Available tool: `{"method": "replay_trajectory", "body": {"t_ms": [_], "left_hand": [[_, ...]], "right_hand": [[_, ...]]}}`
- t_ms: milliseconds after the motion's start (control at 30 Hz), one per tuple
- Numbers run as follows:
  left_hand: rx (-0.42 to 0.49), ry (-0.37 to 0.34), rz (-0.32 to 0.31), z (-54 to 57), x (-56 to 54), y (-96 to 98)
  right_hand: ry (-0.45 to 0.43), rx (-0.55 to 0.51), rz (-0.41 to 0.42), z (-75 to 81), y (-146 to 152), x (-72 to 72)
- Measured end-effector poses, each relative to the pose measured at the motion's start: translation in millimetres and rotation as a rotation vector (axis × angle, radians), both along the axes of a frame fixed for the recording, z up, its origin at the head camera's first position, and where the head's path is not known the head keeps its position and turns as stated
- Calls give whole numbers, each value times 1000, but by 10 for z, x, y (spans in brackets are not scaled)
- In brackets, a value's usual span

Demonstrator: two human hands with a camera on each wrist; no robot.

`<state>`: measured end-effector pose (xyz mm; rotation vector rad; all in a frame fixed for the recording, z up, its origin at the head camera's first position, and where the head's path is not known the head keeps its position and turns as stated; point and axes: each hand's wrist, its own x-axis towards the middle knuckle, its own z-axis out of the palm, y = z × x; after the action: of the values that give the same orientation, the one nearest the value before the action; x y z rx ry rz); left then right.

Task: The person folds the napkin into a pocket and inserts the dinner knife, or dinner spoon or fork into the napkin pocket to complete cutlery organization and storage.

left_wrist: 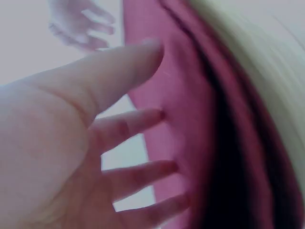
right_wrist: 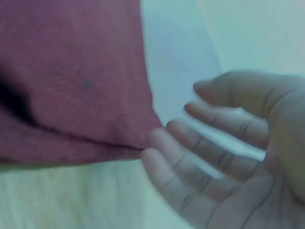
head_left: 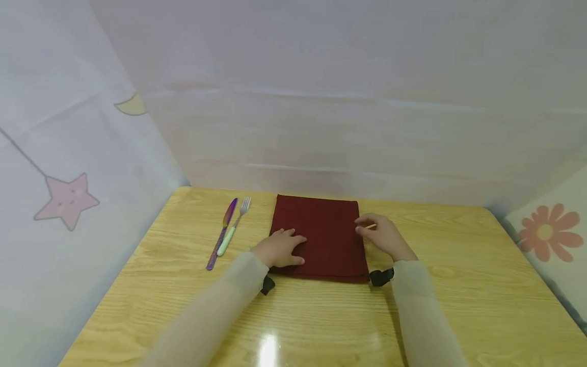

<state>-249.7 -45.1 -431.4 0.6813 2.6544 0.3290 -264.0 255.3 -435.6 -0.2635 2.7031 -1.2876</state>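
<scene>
A dark red folded cloth (head_left: pixel 326 229) lies flat on the table, its layers showing along the near edge. My left hand (head_left: pixel 281 248) rests on the cloth's left side with fingers spread; in the left wrist view its fingertips (left_wrist: pixel 167 167) touch the fabric. My right hand (head_left: pixel 382 235) is at the cloth's right edge, fingers loosely bent with nothing between thumb and fingers. In the right wrist view, the right hand's fingertips (right_wrist: pixel 151 155) overlap a corner of the cloth (right_wrist: pixel 81 71).
Left of the cloth lie a purple iridescent knife (head_left: pixel 222 239) and a fork (head_left: pixel 234 227) with a pale green handle, side by side. Behind the wooden table (head_left: pixel 316 316) stands a pale back wall (head_left: pixel 293 132); printed side walls flank it.
</scene>
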Motion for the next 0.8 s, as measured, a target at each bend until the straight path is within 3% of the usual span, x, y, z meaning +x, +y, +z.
{"method": "replay_trajectory", "body": {"t_ms": [133,300,500,800], "left_hand": [[116,72,-24,67,178,160],[186,35,-98,96,366,402],[353,-112,-97,6,325,526],[436,-143,-67,-57,262,546]], "right_hand": [[-101,-54,-64,-32,56,2],[-193,-11,-121,-98,69,28],[-193,39,-140,-118,44,36],[-193,49,-78,-43,-28,-28]]}}
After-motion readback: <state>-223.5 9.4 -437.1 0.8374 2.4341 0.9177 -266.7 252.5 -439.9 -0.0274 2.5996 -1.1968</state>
